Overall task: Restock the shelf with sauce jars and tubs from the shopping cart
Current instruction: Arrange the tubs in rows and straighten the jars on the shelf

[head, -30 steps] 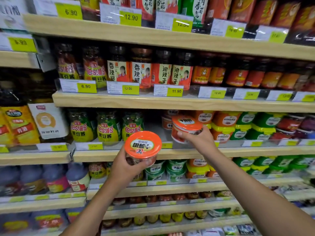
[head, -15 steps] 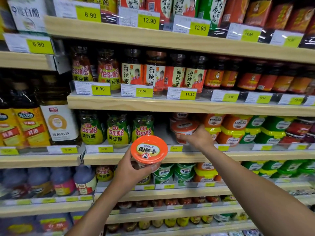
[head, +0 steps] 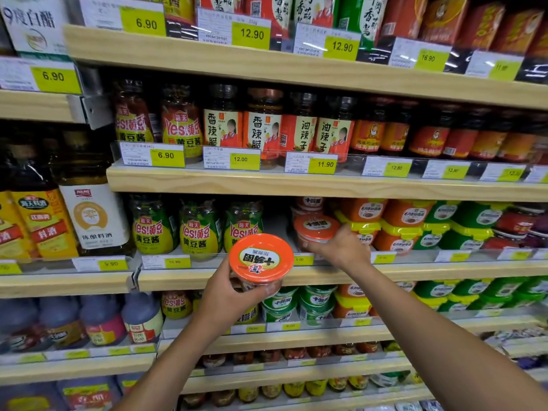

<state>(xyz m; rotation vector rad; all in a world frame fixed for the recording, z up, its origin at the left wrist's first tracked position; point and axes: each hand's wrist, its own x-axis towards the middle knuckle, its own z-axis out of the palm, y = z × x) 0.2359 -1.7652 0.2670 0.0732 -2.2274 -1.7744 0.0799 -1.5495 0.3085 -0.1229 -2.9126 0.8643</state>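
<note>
My left hand (head: pixel 228 295) holds a round sauce tub with an orange lid (head: pixel 261 259) in front of the middle shelf's edge (head: pixel 207 278), lid tilted toward me. My right hand (head: pixel 341 247) reaches onto that shelf and grips a second orange-lidded tub (head: pixel 315 229), which rests on the shelf board. Another tub of the same kind (head: pixel 310 203) stands behind it. The shopping cart is out of view.
Green-labelled bean paste jars (head: pixel 200 229) stand left of the tubs, and orange and green square tubs with yellow lids (head: pixel 397 229) stand to the right. Jars of chili sauce (head: pixel 261 126) fill the shelf above. Green-lidded tubs (head: pixel 314 301) sit on the shelf below.
My right hand has carried its tub from in front of the shelf into the shelf and set it down by the other orange tub. My left hand has barely moved.
</note>
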